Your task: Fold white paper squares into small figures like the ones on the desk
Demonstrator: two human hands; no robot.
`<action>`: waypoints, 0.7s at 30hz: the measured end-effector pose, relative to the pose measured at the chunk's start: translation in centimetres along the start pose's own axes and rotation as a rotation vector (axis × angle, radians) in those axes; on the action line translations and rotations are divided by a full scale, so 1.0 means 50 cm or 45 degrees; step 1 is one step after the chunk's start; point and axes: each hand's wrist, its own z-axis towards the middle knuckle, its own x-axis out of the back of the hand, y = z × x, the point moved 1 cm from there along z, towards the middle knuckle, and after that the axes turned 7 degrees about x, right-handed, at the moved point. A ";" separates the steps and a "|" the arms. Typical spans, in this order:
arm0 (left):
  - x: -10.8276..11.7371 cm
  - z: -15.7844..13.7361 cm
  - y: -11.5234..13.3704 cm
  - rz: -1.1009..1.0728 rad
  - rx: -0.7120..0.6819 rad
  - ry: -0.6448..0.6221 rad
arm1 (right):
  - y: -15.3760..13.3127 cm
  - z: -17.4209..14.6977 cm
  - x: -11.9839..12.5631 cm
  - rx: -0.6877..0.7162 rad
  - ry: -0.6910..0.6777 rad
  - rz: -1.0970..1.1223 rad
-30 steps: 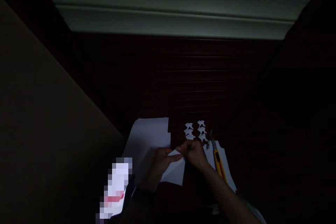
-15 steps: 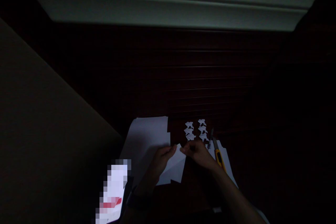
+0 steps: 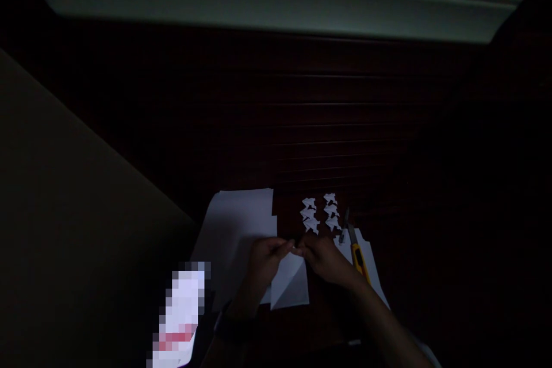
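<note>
A small sheet of white paper [image 3: 293,283] with a diagonal crease hangs between my hands. My left hand [image 3: 265,259] pinches its top edge from the left, over the larger white sheets [image 3: 239,221]. From the other side, my right hand [image 3: 323,259] pinches the same edge, the fingertips of both hands almost meeting. The paper between the fingertips is mostly hidden. Just beyond my hands, several small folded paper figures [image 3: 309,223] lie in two columns on the dark table.
To the right, a yellow utility knife [image 3: 359,256] and a pen [image 3: 345,225] lie on and by more white paper [image 3: 376,276]. A lit phone [image 3: 181,305], its screen pixelated, is at the lower left. Dark slatted panelling [image 3: 319,103] rises behind the table.
The paper has turned so its lower edge sits nearly level and its crease faces me. My fingertips have come closer together at its top. The view has shifted slightly.
</note>
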 end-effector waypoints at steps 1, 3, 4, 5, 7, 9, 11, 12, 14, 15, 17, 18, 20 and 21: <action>-0.002 0.000 0.003 0.021 -0.020 0.004 | 0.001 -0.001 -0.001 0.017 0.002 -0.043; -0.006 0.001 0.008 0.057 -0.054 0.005 | 0.005 -0.002 -0.004 0.033 0.003 -0.109; -0.007 0.002 0.009 0.066 -0.070 0.009 | 0.007 -0.002 -0.006 0.038 0.003 -0.133; -0.008 0.003 0.010 0.074 -0.085 0.016 | 0.009 -0.002 -0.009 0.042 0.003 -0.153; -0.009 0.005 0.010 0.091 -0.111 0.040 | 0.012 -0.001 -0.012 0.050 0.006 -0.176; -0.008 0.007 0.009 0.106 -0.120 0.061 | 0.013 -0.001 -0.013 0.044 0.021 -0.152; -0.005 0.009 0.008 0.106 -0.105 0.094 | 0.013 -0.001 -0.011 0.017 0.043 -0.068; -0.003 0.010 0.007 0.103 -0.097 0.111 | 0.012 -0.001 -0.009 0.004 0.055 -0.016; -0.001 0.011 0.008 0.094 -0.079 0.135 | 0.012 -0.001 -0.005 -0.014 0.075 0.071; 0.000 0.011 0.009 0.088 -0.069 0.136 | 0.012 0.000 -0.004 -0.021 0.078 0.105; 0.000 0.011 0.011 0.068 -0.048 0.112 | 0.015 0.000 -0.002 -0.051 0.082 0.174; 0.000 0.011 0.012 0.052 -0.034 0.100 | 0.017 0.001 -0.002 -0.074 0.084 0.217; 0.001 0.010 0.014 0.011 -0.016 0.065 | 0.023 0.001 -0.001 -0.120 0.085 0.320; 0.003 0.009 0.015 -0.015 -0.015 0.043 | 0.026 0.001 0.000 -0.139 0.088 0.372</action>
